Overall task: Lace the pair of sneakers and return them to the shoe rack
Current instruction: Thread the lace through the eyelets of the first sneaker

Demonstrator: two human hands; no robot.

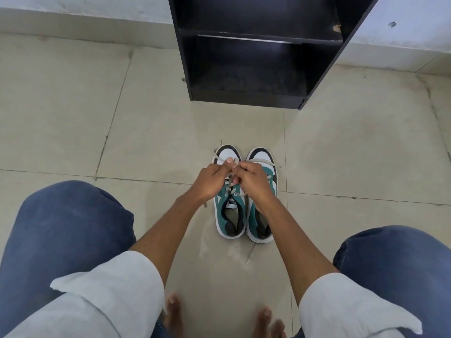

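Observation:
Two white, green and black sneakers stand side by side on the floor, toes toward the rack. Over the left sneaker [229, 215], my left hand [211, 182] and my right hand [252, 182] meet, each pinching a grey lace [229, 187] above the eyelets. One lace end [217, 158] trails to the left past the toe, another crosses the toe of the right sneaker [262, 157]. My right wrist covers much of the right sneaker. The black shoe rack [246, 96] stands open just beyond the shoes.
Beige floor tiles [97, 118] surround the shoes. A loose lace end [251, 254] lies behind the right sneaker's heel. My knees in blue jeans [61, 228] flank the scene and my bare toes [173, 311] show at the bottom. A white wall base runs behind the rack.

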